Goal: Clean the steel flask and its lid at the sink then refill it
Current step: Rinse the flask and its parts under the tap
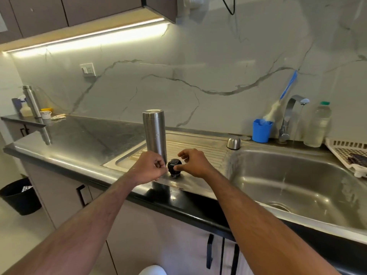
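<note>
Tall cylindrical brushed-steel flask (pixel 155 133) is standing upright on the ribbed steel drainboard (pixel 198 147), left of the stainless sink basin (pixel 297 175); its top is looking flat and silver, body showing a few small dark specks; its base is sitting hidden behind the left hand (pixel 148 167). Small black round lid (pixel 174 167) is standing just right of the flask's foot, near the drainboard's front edge; its lower part is narrowing to a stopper-like neck touching the steel.

Both hands are closing in on the lid; left hand is sitting curled, fingertips bunched at the lid's left side, though whether it is actually pinching the lid I cannot tell; right hand (pixel 193 162) is pinching the lid's right side with its thumb, other fingers arching loosely above it.

Behind the sink basin: small domed steel cap (pixel 233 143) is sitting on the drainboard's back corner; blue plastic cup (pixel 261 131) is holding a blue-handled white-bristled brush (pixel 280 104); curved chrome tap (pixel 292 116) is running a thin stream of water; clear plastic bottle with a green cap (pixel 318 126) is standing right of the tap.

White plastic rack (pixel 347 153) right of the basin is being cut off by the frame edge; its dark contents are too blurred to identify. Second slim steel bottle (pixel 31 102) is standing far left of the basin on the dark counter (pixel 89 133); the clutter around it is hard to make out.
</note>
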A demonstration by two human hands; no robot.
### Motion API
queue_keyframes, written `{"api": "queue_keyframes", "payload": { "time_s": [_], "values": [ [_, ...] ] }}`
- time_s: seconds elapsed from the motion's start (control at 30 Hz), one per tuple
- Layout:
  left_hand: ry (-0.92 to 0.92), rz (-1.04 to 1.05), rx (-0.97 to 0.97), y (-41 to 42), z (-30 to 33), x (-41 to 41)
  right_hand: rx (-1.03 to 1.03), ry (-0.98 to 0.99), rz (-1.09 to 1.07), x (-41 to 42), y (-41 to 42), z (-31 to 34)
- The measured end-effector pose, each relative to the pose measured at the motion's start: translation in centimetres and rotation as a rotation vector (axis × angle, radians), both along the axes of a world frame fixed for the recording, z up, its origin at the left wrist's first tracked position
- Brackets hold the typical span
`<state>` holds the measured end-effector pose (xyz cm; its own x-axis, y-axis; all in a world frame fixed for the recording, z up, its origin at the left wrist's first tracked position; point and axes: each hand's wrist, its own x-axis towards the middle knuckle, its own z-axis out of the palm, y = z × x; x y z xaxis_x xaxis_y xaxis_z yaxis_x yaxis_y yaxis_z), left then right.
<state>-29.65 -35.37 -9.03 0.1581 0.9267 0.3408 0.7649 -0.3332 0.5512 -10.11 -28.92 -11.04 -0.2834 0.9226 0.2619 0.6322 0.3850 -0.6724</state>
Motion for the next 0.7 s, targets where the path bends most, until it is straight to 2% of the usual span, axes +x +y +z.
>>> {"api": "queue_keyframes", "payload": {
  "time_s": [0.2,0.4,0.53,0.7],
  "values": [
    [-0.004,-0.054,0.082,3.0,0.5,6.5,0.122,0.115,-0.152,5.1,0.3,0.4],
    [-0.192,-0.071,0.080,7.8,-1.0,15.2,0.133,0.173,-0.370,12.0,0.6,-1.1],
    [-0.268,-0.076,0.042,11.9,-2.1,19.3,0.063,0.093,-0.430,14.9,2.6,-2.2],
    [-0.366,0.043,0.009,16.7,-3.0,21.8,0.027,0.040,-0.460,16.5,7.3,-3.0]
  ]
}}
